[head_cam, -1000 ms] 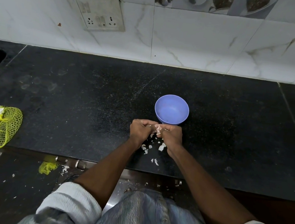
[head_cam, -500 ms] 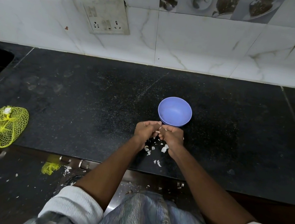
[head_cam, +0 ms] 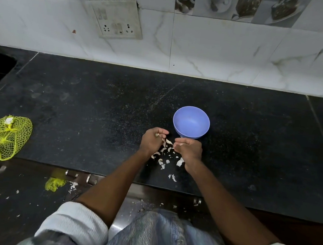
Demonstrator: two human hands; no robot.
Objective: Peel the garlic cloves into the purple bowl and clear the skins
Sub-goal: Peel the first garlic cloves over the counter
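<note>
Garlic [head_cam: 157, 135] sat as a small pale scrap inside the curled fingers [head_cam: 160, 131] of the left hand [head_cam: 151, 141], most of it hidden, so whether it was a whole clove or part of one could not be told; the right hand [head_cam: 189, 150] was curled too, its fingertips [head_cam: 178, 142] pinching something pale that looked like a strip of skin, though it was too small to be sure; the two hands stood just apart, a narrow gap between them. Below and between the fingers lay loose skins [head_cam: 165, 155] scattered over the black counter [head_cam: 97, 115]; just beyond the right fingertips stood the purple bowl [head_cam: 191, 121], and no clove could be seen in it. Well off to the left of the left hand lay a yellow net bag [head_cam: 6, 137] at the counter's edge; more pale flakes showed on the surface [head_cam: 7, 195] below the counter.

By judgement, the peeling was underway with little yet delivered; the risks were a slippery clove popping from the pinch and rolling off the near edge, and light skins being brushed by the wrists down to join the flakes below, making the clearing harder.

No readable writing or brand showed; the wall switch plate [head_cam: 116, 18] bore no legible label.
</note>
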